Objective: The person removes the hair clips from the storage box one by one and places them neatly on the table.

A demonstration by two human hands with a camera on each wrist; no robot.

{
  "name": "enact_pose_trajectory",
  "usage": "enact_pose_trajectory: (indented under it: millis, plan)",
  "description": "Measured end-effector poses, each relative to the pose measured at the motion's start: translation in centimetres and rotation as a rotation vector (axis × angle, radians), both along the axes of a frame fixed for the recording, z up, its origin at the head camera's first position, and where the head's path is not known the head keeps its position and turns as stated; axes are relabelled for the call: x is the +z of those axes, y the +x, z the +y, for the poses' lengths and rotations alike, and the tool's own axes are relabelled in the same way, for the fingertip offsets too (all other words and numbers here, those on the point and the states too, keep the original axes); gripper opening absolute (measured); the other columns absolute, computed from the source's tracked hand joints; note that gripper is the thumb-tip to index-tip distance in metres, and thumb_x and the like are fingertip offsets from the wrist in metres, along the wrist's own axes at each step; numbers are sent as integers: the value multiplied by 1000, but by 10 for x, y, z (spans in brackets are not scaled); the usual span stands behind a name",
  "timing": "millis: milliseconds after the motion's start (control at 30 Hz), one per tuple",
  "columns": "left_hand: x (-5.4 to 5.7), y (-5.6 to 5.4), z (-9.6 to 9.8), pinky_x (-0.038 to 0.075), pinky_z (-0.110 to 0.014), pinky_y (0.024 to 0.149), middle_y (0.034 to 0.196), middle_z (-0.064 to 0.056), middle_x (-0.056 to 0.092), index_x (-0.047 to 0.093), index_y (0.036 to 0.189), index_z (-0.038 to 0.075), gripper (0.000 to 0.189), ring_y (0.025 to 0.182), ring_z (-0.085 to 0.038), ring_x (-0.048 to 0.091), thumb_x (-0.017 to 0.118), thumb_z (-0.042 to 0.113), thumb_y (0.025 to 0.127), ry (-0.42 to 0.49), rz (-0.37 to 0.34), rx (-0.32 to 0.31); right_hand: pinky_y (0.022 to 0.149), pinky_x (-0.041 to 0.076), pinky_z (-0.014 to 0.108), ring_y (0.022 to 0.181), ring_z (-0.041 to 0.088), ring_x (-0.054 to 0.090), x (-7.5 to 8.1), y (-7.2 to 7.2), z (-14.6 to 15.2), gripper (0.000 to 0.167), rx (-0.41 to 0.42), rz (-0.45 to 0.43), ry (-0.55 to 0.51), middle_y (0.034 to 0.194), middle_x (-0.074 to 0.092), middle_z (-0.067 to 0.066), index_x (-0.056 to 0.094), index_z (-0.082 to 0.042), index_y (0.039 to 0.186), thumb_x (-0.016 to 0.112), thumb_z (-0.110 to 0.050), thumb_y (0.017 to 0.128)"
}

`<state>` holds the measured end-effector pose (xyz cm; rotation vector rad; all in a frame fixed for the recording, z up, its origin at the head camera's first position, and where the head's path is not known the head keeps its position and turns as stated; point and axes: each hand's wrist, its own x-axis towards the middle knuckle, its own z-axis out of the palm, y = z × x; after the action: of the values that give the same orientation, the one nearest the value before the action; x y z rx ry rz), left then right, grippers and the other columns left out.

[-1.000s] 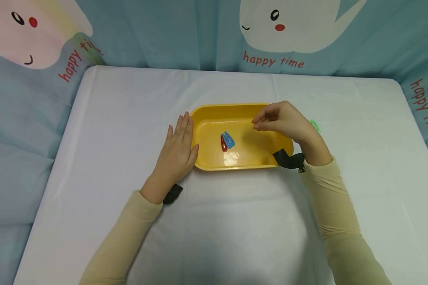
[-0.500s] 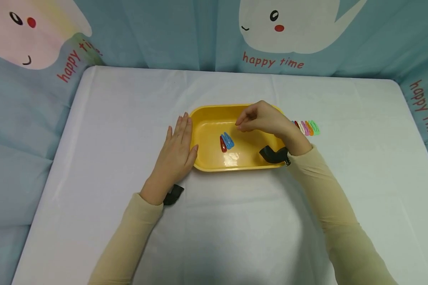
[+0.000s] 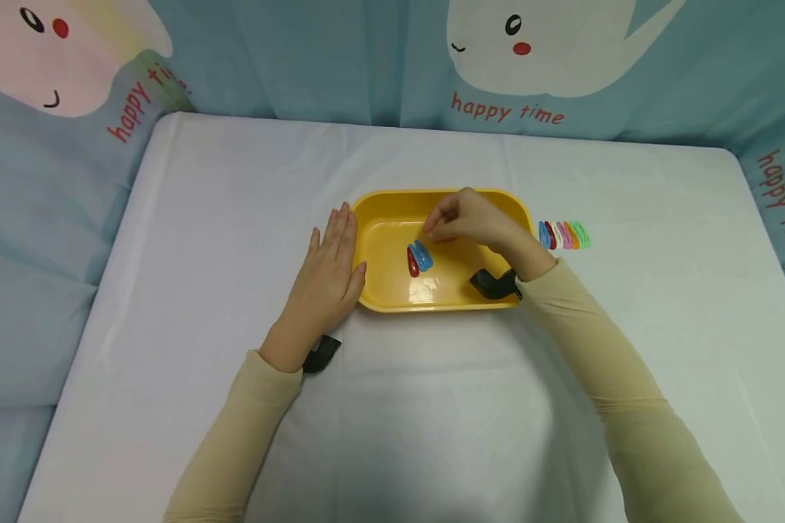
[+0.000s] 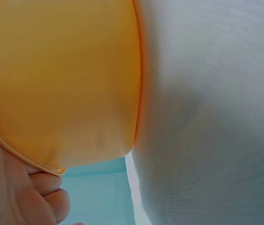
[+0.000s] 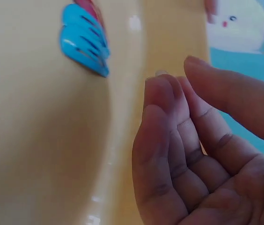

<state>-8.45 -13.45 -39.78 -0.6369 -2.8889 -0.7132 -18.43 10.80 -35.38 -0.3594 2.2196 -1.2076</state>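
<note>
Right wrist view first, and we're close in: the right hand (image 5: 202, 154) has bent fingers (image 5: 155, 136) and a thumb (image 5: 230, 89) well apart from them, pinching nothing we can see. Head view can't give us that gap; from above, thumb and fingers look nearly closed. What it does give us is the lie of two blue snap clips (image 3: 422, 256) and a red snap clip (image 3: 413, 261), side by side on the yellow tray's (image 3: 386, 287) floor. We've got the blue pair just beside the fingertips, on the person's side, long axes running roughly toward and away from the body, far ends leaning left. We'd say any pinch turns on crossing that axis, and the right hand is nearer. Farther off, the left hand (image 3: 325, 269) lies against the tray's left end, fingers straight, little finger spread. Left wrist view shows us that end's outer wall, no clips. Rightmost, beyond the tray: a row of multicoloured snap clips (image 3: 567, 234) on the tabletop (image 3: 392, 421).
</note>
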Motion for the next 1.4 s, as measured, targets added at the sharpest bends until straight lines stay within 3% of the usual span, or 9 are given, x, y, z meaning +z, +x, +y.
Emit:
enact_pose_trajectory:
  millis: [267,533,867,967,1100,1400]
  plan:
    - [0,1,-2,7,-51,112,156,-19,6,11,148,-8,64,144,-27,3,36,23,97,-15,-14,5,62,45,23,65,14,53,-16,-2,-4,10,37,7,34,70,65,3,70,4,85,72,-5,80]
    - [-1,3,-4,7,-52,112,156,-19,7,12,148,-7,64,144,-28,4,35,23,97,-11,-17,16,60,44,22,63,14,53,-22,-4,-11,11,76,20,113,68,65,2,71,3,82,75,-6,77]
    - [-2,3,-3,7,-52,112,156,-19,7,12,148,-7,64,144,-27,4,36,23,97,11,-10,13,58,39,23,62,14,50,-21,-4,-18,20,173,198,322,66,64,0,70,-7,73,83,-22,72]
    - [-2,4,-1,7,-52,112,156,-19,7,12,148,-7,64,144,-28,4,38,22,97,13,-6,7,57,38,23,60,14,49,-20,-3,-17,19,192,215,352,65,63,0,69,-8,71,83,-22,72]
    - [-1,4,-1,8,-52,112,156,-19,7,12,148,-8,64,144,-28,5,38,22,97,9,3,6,55,41,22,57,13,54,-21,-3,-15,16,188,169,332,62,64,1,70,-8,68,81,-18,74]
    - [-1,1,2,8,-52,112,156,-18,5,11,148,-7,63,144,-27,3,35,22,99,10,3,-2,53,52,22,51,13,61,-22,-4,-11,7,57,-96,136,68,68,10,69,7,75,71,2,79]
